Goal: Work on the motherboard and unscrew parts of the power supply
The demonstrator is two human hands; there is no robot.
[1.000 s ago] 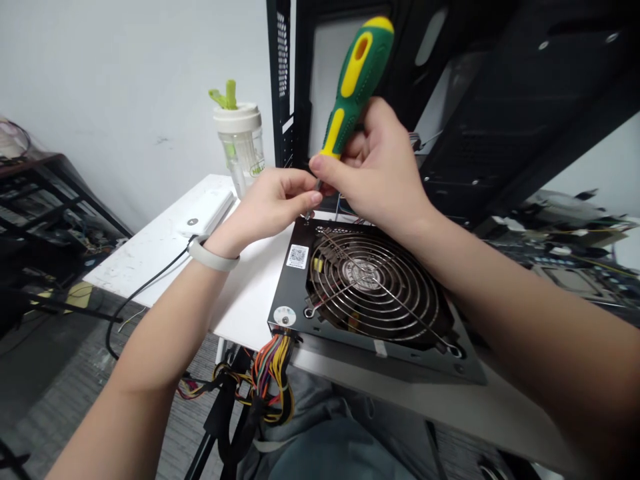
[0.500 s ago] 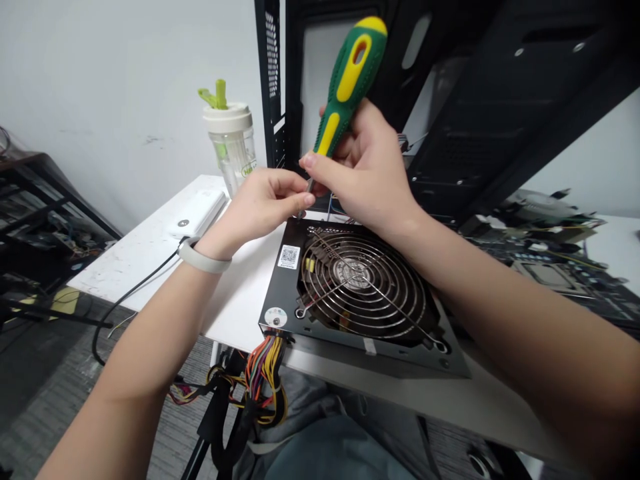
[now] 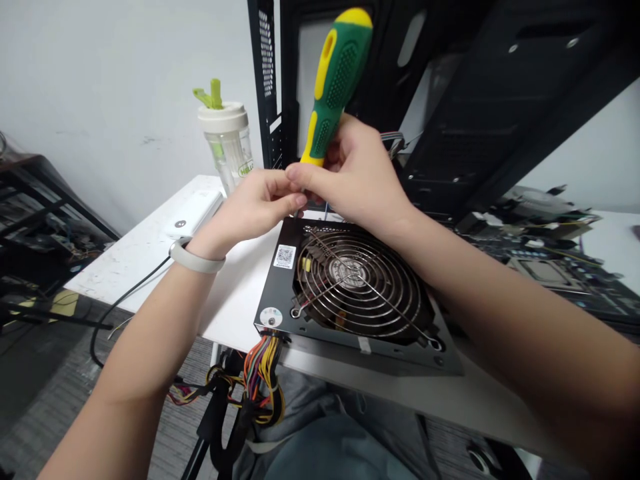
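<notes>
A green and yellow screwdriver (image 3: 336, 87) leans with its thick handle up and to the right. Around the lower handle are the fingers of my right hand (image 3: 357, 173), closed. My left hand (image 3: 263, 203) pinches low at the screwdriver's shaft, its thumb and fingers touching the right hand's. The tip is mostly hidden by my fingers, at the far left corner of a black power supply (image 3: 287, 293). That power supply lies with its round wire fan grille (image 3: 353, 273) facing up, and a bundle of coloured cables (image 3: 265, 373) comes out of its near left corner.
A white table (image 3: 230, 303) carries a clear drinking bottle (image 3: 227, 143) and a white power bank (image 3: 193, 215) with a black cable. Behind my hands stands a black computer case (image 3: 480, 100). Circuit boards (image 3: 555, 270) lie at the right. The cable bundle hangs over the table's front edge.
The screwdriver's handle has turned about its length and sits slightly lower and further left. My right hand has moved a little down and left with it. The whole view has shifted slightly.
</notes>
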